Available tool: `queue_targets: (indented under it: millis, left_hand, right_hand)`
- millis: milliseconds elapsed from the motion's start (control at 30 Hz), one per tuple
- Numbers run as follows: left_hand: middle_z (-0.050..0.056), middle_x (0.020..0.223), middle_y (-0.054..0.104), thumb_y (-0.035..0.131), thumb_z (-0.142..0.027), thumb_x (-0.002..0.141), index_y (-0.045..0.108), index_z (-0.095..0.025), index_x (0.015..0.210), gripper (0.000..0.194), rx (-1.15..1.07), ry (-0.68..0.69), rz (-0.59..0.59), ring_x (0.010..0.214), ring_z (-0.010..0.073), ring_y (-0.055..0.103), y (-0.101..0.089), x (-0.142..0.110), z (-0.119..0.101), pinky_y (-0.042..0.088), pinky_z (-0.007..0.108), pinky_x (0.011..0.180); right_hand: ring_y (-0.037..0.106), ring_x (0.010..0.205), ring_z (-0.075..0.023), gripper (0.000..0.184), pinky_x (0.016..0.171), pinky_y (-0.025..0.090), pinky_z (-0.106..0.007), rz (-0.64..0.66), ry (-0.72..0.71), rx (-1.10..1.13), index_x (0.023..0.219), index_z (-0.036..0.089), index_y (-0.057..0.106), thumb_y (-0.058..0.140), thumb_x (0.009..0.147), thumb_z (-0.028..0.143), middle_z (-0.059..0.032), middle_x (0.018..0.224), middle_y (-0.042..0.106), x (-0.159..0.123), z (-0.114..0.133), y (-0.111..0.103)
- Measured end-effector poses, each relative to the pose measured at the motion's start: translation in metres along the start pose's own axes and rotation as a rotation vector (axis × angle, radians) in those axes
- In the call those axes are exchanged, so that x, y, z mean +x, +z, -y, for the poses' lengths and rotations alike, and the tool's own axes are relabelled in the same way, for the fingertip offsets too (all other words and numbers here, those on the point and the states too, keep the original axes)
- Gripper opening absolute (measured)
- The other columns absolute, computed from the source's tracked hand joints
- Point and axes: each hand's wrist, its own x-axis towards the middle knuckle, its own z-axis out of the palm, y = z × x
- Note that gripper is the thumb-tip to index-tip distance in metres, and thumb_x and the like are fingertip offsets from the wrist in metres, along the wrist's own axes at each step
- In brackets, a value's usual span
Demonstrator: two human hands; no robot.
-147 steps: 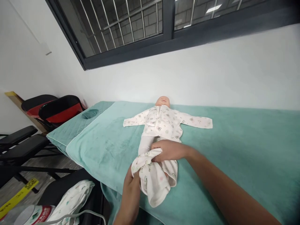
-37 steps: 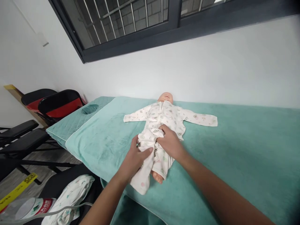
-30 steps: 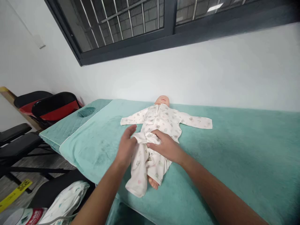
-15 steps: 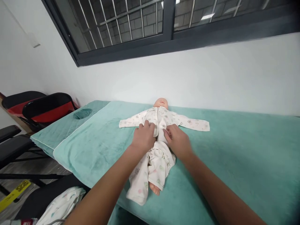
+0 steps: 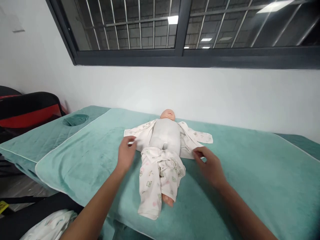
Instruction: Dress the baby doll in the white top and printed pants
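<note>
a baby doll [image 5: 167, 133] lies on its back on a teal towel [image 5: 250, 173] spread over a massage table, head at the far side close to the white wall [image 5: 225, 96], feet toward the near edge. its printed white top [image 5: 192, 140] is open down the front and laid out to either side, so the plain grey cloth torso shows bare between the two flaps; both sleeves lie flat on the towel, one out to the left, one out to the right. the printed white trousers [image 5: 157, 176] are bunched at the waist and run toward the near edge — one pale foot pokes out of the right leg, while the left leg of the trousers lies flat and looks empty at its end. the left hand [image 5: 126, 155] pinches the left flap of the top at its edge, fingers curled and pressed together on the cloth, just beside the doll's hip. the right hand [image 5: 211, 165] pinches the lower edge of the right flap between thumb and fingers, just right of the doll's waist. at the far left the table's face hole [image 5: 75, 119] shows in the quilted cover, with a black and red chair [image 5: 27, 110] beyond it. a barred window [image 5: 180, 26] runs above the wall, and a patterned cloth [image 5: 50, 226] lies at the near left, below the table.
</note>
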Motion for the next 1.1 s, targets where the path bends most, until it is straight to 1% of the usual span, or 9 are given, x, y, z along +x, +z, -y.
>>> queue_targets:
  millis: [167, 300, 367, 467, 533, 700, 867, 1000, 1100]
  left_hand:
    - [0.002, 0.088, 0.066, 0.059, -0.033, 0.079, 0.067, -0.021, 0.091, 0.018, -0.074, 0.099, 0.684, 0.082, 0.0171, 0.06, -0.007, -0.006, -0.019, 0.046, 0.029, 0.074]
    - [0.001, 0.084, 0.064, 0.065, -0.03, 0.075, 0.065, -0.022, 0.09, 0.017, -0.072, 0.113, 0.975, 0.076, 0.0162, 0.059, -0.022, -0.004, -0.013, 0.047, 0.026, 0.066]
    - [0.002, 0.088, 0.065, 0.065, -0.032, 0.076, 0.064, -0.022, 0.087, 0.015, -0.029, 0.202, 0.918, 0.08, 0.0176, 0.06, -0.02, 0.002, -0.008, 0.049, 0.027, 0.069]
    - [0.005, 0.109, 0.063, 0.055, -0.032, 0.085, 0.064, -0.024, 0.1, 0.019, 0.157, 0.453, 0.523, 0.103, 0.0214, 0.058, 0.003, 0.022, 0.0, 0.048, 0.035, 0.091]
    - [0.007, 0.124, 0.059, 0.049, -0.026, 0.088, 0.062, -0.025, 0.112, 0.027, 0.351, 0.605, 0.357, 0.12, 0.0239, 0.049, 0.025, 0.04, 0.005, 0.04, 0.042, 0.103]
    - [0.006, 0.146, 0.045, 0.037, -0.026, 0.093, 0.049, -0.026, 0.133, 0.042, 0.61, 0.648, 0.335, 0.14, 0.0298, 0.028, 0.065, 0.078, 0.019, 0.024, 0.055, 0.111]
    - [0.013, 0.148, 0.04, 0.035, -0.033, 0.094, 0.047, -0.019, 0.135, 0.045, 0.57, 0.505, 0.092, 0.141, 0.0341, 0.024, 0.069, 0.093, 0.031, 0.019, 0.06, 0.11]
    - [0.015, 0.131, 0.056, 0.04, -0.034, 0.091, 0.059, -0.016, 0.119, 0.038, 0.371, 0.454, -0.008, 0.131, 0.0306, 0.038, 0.061, 0.089, 0.025, 0.028, 0.049, 0.11]
    - [0.007, 0.1, 0.066, 0.048, -0.038, 0.087, 0.065, -0.02, 0.101, 0.028, 0.059, 0.317, 0.212, 0.096, 0.0227, 0.059, 0.049, 0.075, 0.01, 0.046, 0.037, 0.089]
  right_hand:
    - [0.053, 0.071, -0.0153, 0.012, 0.065, 0.043, -0.027, 0.427, -0.028, 0.237, 0.079, 0.02, 0.06, 0.054, 0.083, 0.03, -0.0005, 0.077, 0.061, 0.012, 0.041, 0.026]
    - [0.053, 0.072, -0.0146, 0.009, 0.065, 0.045, -0.027, 0.607, -0.12, 0.237, 0.078, 0.021, 0.058, 0.056, 0.084, 0.027, 0.0003, 0.079, 0.059, 0.014, 0.038, 0.022]
    - [0.057, 0.085, -0.0186, 0.01, 0.076, 0.048, -0.032, 0.486, -0.204, 0.123, 0.088, 0.022, 0.06, 0.056, 0.086, 0.03, -0.0033, 0.091, 0.062, 0.021, 0.029, 0.023]
    - [0.052, 0.11, -0.0268, 0.024, 0.095, 0.043, -0.043, 0.092, -0.299, -0.198, 0.109, 0.022, 0.06, 0.053, 0.089, 0.033, -0.0104, 0.114, 0.06, 0.045, 0.011, 0.036]
    - [0.046, 0.121, -0.0289, 0.031, 0.101, 0.039, -0.047, 0.001, -0.335, -0.39, 0.12, 0.02, 0.057, 0.047, 0.092, 0.029, -0.013, 0.127, 0.055, 0.065, -0.002, 0.046]
    - [0.034, 0.136, -0.0292, 0.04, 0.108, 0.028, -0.055, 0.147, -0.283, -0.619, 0.133, 0.02, 0.049, 0.036, 0.097, 0.028, -0.0112, 0.144, 0.045, 0.094, -0.045, 0.054]
    - [0.043, 0.129, -0.0297, 0.042, 0.104, 0.034, -0.051, -0.014, 0.015, -0.507, 0.126, 0.014, 0.055, 0.037, 0.095, 0.035, -0.0171, 0.138, 0.049, 0.09, -0.076, 0.04]
    - [0.054, 0.112, -0.0262, 0.032, 0.095, 0.041, -0.042, -0.236, -0.028, -0.241, 0.106, 0.018, 0.063, 0.047, 0.09, 0.039, -0.0118, 0.119, 0.061, 0.081, -0.046, 0.03]
    - [0.058, 0.073, -0.0178, 0.028, 0.068, 0.045, -0.029, 0.134, -0.007, 0.005, 0.077, 0.019, 0.064, 0.05, 0.089, 0.041, -0.0023, 0.077, 0.065, 0.07, -0.012, 0.028]
